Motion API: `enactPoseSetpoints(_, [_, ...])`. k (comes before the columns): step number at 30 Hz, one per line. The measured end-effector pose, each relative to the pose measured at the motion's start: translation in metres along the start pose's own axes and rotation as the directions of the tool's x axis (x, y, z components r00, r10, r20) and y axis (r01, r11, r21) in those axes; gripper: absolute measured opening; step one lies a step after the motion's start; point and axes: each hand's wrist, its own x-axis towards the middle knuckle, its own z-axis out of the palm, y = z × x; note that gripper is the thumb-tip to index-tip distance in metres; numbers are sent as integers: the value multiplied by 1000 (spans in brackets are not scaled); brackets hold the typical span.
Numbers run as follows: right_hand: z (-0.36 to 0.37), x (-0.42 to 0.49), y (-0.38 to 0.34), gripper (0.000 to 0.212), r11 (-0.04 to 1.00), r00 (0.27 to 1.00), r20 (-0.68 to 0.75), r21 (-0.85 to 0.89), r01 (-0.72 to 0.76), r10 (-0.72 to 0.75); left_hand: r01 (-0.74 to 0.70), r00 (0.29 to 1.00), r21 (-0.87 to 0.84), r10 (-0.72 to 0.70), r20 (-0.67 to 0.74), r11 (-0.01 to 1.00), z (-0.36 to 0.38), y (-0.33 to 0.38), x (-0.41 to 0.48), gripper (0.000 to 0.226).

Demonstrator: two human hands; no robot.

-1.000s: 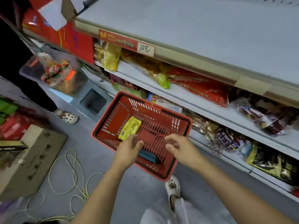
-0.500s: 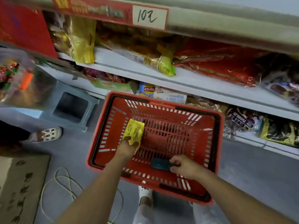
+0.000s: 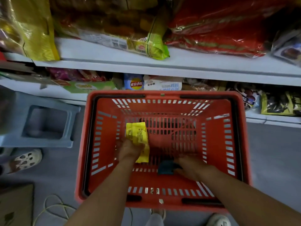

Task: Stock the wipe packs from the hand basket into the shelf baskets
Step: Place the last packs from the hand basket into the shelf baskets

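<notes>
hands reach down inside the red hand basket point(image 3: 216, 144), which stands just in front of the lower shelf point(image 3: 162, 66) of bagged snacks. the left grip point(image 3: 130, 150) has its fingers curled round the near end of the yellow wipe pack point(image 3: 137, 132), which lies on the slotted floor toward the left wall. the right grip point(image 3: 193, 167) closes on the right edge of the dark blue wipe pack point(image 3: 165, 168), which lies near the front wall, though blur softens the fingers there. the step in hand looks like picking both packs up at once. to do it well, each hold probably wants to span the pack's width rather than one corner, since soft film packs tend to sag and slip. both should then rise straight up past the rim before swinging away. no shelf baskets show here, so the target should be found before carrying.
</notes>
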Motion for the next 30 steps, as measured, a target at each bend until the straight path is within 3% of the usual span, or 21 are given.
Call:
enactPoseSetpoints(3, [1,2,2,29,994,995,-46,-66,84,-87,57,998,51,-55,-33,997,15,0,10,134])
enactPoseSetpoints(5, [2,1,3,21,988,983,-120,-96,125,-136,73,996,-45,-75,-43,996,14,13,1,130])
enactPoseSetpoints(6, [1,-1,3,19,987,976,-165,-100,124,-139,66,997,-119,-70,-25,991,13,17,-2,112])
enactPoseSetpoints(8, [-5,-10,-1,18,998,972,-227,-10,60,-61,32,999,-197,-30,12,980,6,26,-12,50])
enactPoseSetpoints(9, [-11,-16,-2,18,998,970,-244,61,23,-7,22,1000,-201,-21,6,979,1,28,-16,35])
enactPoseSetpoints(12, [-32,-40,-6,19,946,957,-270,325,-12,105,-55,996,-321,30,-83,946,-20,35,-38,27])
enactPoseSetpoints(15, [-50,-76,-6,32,784,933,-327,614,90,149,-39,998,-566,10,-55,824,-38,49,-84,28])
enactPoseSetpoints(18, [-65,-131,0,28,487,930,-343,840,241,131,31,986,-731,101,136,682,-39,70,-159,22])
enactPoseSetpoints(20, [-73,-174,11,17,321,950,-288,917,238,119,79,952,-793,190,239,604,-30,89,-213,19])
enactPoseSetpoints(22, [-79,-219,27,22,215,967,-222,958,192,128,112,925,-832,249,288,544,-19,111,-264,22])
enactPoseSetpoints(25, [-82,-286,60,24,162,973,-169,976,143,159,163,855,-837,348,384,523,-6,146,-340,37])
enactPoseSetpoints(30, [-79,-407,106,32,183,932,-261,958,219,252,-96,831,-840,507,227,534,45,190,-458,27])
